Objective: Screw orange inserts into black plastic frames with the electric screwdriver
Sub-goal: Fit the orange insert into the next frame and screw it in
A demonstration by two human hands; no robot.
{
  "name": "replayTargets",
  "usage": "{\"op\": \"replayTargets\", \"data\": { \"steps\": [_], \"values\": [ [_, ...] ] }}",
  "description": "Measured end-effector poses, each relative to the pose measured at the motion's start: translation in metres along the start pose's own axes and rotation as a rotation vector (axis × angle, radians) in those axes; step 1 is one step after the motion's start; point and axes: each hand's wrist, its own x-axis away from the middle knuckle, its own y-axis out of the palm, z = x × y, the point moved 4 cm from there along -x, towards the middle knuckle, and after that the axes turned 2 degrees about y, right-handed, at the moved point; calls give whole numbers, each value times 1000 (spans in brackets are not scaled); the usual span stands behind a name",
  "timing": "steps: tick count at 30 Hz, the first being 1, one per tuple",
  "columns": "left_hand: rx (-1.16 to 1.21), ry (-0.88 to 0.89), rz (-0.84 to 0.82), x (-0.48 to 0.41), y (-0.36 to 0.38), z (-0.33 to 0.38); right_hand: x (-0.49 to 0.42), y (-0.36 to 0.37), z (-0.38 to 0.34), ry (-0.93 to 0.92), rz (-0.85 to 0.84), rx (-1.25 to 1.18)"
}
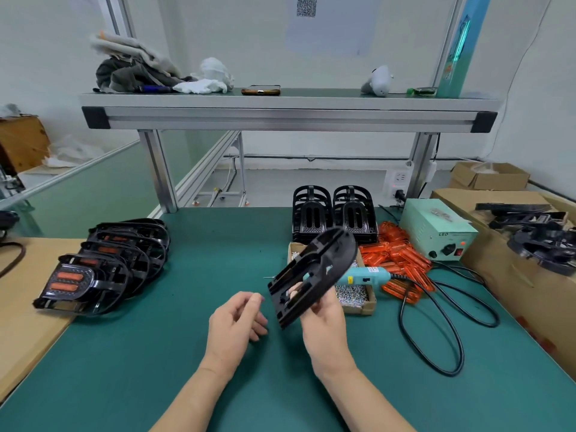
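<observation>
The right hand (324, 319) grips a bare black plastic frame (311, 272), tilted above the mid tabletop (187, 307). The left hand (233, 319) is loosely curled, holding nothing. Best lay the frame flat before seating one of the orange inserts (402, 260) piled to the right.

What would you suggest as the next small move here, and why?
Probably take the frame with the free left hand: the right hand holds it in the air with no insert fitted, and the orange inserts and screwdriver lie to the right.
</observation>
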Motion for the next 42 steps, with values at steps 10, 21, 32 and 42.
{"op": "replayTargets", "data": {
  "steps": [10,21,32,42],
  "values": [
    [129,-43,-50,0,-1,0,13,6,12,106,-98,-141],
    [107,-117,-4,-12,-12,-19,18,9,0,151,-187,11],
    [181,-121,-24,-13,-20,-24,11,-46,0,215,313,15],
    [73,-37,-87,-9,-16,-14,12,-51,0,159,292,283]
  ]
}}
